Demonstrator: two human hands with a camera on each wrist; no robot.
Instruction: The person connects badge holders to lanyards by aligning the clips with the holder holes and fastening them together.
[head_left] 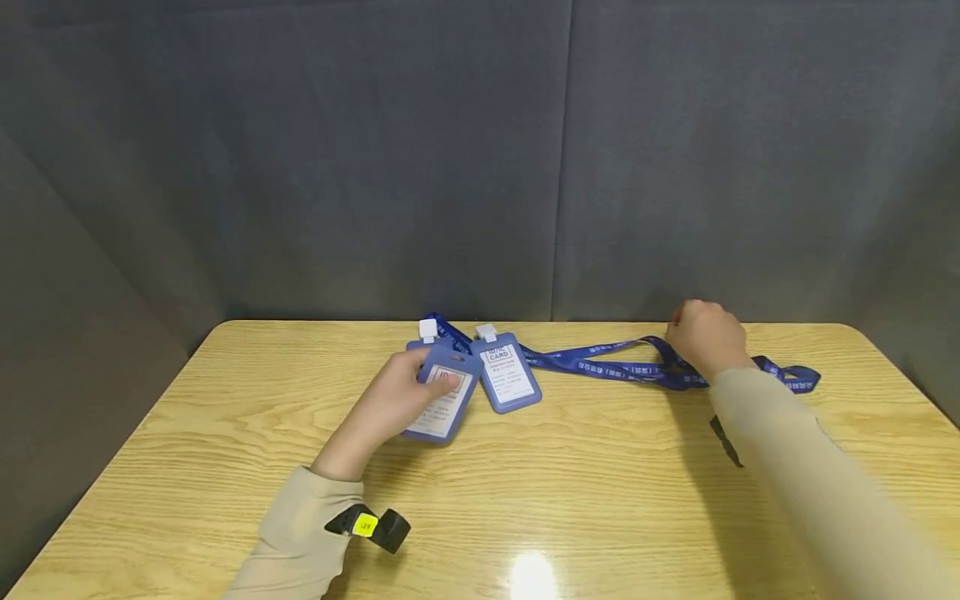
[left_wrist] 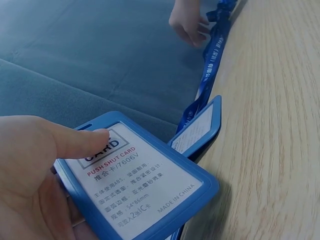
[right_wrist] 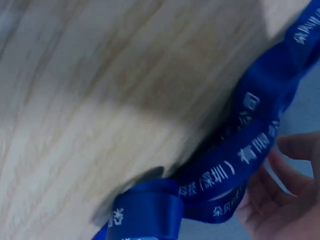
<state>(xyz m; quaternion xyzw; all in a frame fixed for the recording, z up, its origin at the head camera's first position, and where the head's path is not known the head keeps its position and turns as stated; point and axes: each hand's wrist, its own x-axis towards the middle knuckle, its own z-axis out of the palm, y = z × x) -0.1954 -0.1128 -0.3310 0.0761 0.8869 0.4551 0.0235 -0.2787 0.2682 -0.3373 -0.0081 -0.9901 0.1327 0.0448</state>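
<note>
My left hand pinches a blue ID card holder, thumb on its front over the printed card; its top slot shows bare. Partly hidden behind it lies another blue holder with a white clip. A further blue card holder, topped by a white clip, lies just to the right. Blue lanyards with white lettering run from there to my right hand. In the right wrist view, the loosely bent fingers and thumb stand apart beside the twisted lanyard.
The wood-grain table reaches back to a dark grey cloth wall. Lanyard loops extend right of my right hand. Each wrist wears a black strap, the left one with a black device.
</note>
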